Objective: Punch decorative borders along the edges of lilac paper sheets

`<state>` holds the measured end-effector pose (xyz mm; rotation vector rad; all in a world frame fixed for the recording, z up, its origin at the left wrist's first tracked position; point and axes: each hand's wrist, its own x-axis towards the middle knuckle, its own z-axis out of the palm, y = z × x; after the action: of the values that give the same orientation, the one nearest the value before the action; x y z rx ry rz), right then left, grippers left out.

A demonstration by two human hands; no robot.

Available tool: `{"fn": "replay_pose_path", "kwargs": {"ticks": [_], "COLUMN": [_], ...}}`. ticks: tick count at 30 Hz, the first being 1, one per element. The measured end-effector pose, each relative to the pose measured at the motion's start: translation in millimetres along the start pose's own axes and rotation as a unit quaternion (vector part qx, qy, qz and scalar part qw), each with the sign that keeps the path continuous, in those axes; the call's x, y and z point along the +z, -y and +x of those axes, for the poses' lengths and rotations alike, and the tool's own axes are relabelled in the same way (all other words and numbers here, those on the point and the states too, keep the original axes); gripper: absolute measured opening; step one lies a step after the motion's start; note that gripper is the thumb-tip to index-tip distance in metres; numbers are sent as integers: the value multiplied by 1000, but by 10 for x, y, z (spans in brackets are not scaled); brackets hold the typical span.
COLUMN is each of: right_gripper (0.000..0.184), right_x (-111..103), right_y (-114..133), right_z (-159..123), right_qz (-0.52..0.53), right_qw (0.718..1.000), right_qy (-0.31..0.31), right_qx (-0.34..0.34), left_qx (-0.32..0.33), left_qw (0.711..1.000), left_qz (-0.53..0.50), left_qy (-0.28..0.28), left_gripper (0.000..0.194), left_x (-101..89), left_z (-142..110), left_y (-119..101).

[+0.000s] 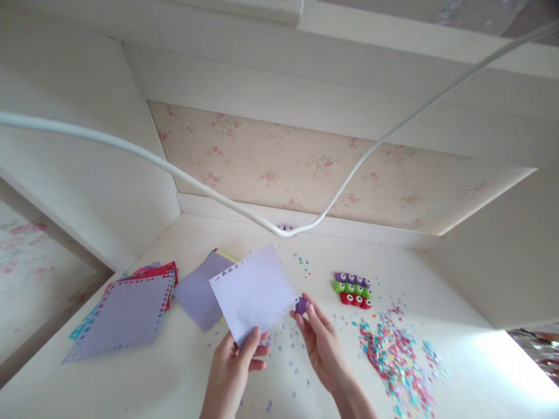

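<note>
My left hand (pixel 238 364) pinches the lower edge of a lilac sheet of paper (pixel 255 291), thumb on top. Small punched shapes run along the sheet's upper left edge and its right edge. At that right edge my right hand (pixel 321 337) is closed around a small purple craft punch (pixel 301 305). The punch sits on or right against the paper's edge; I cannot tell which. Below the hands, lilac paper bits (pixel 292 364) are scattered over the white table (pixel 174 384).
Sheets with punched borders (pixel 131 308) are stacked at the left. A purple sheet (pixel 203 291) lies beside them over yellow paper. Purple, green and red punches with eyes (pixel 353 289) stand in rows at the right, near a heap of confetti (pixel 397 355). A white cable-like bar (pixel 218 203) crosses the view.
</note>
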<state>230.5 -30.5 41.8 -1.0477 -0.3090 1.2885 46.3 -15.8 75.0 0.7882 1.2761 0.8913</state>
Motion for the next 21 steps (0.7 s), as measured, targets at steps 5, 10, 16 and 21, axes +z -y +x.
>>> {"fn": "replay_pose_path", "kwargs": {"ticks": [5,10,16,21], "right_gripper": [52,44,38,40], "right_x": [55,99,116,135], "right_y": [-227,-295,-309,-321], "right_z": [-458,-507,-496,-509], "right_qz": [102,58,30,32], "right_qw": [991,996,998,997], "right_qy": [14,46,46,59], "right_qx": [80,54,33,42], "left_qx": [18,50,83,90], "left_qw": [999,997,994,992], "left_qz": [15,34,63,85], "left_qy": [23,49,36,31], "left_gripper": [54,51,50,51], "left_x": [79,117,110,85], "left_z": [-31,-81,-138,-118], "left_y": [24,74,50,53]}}
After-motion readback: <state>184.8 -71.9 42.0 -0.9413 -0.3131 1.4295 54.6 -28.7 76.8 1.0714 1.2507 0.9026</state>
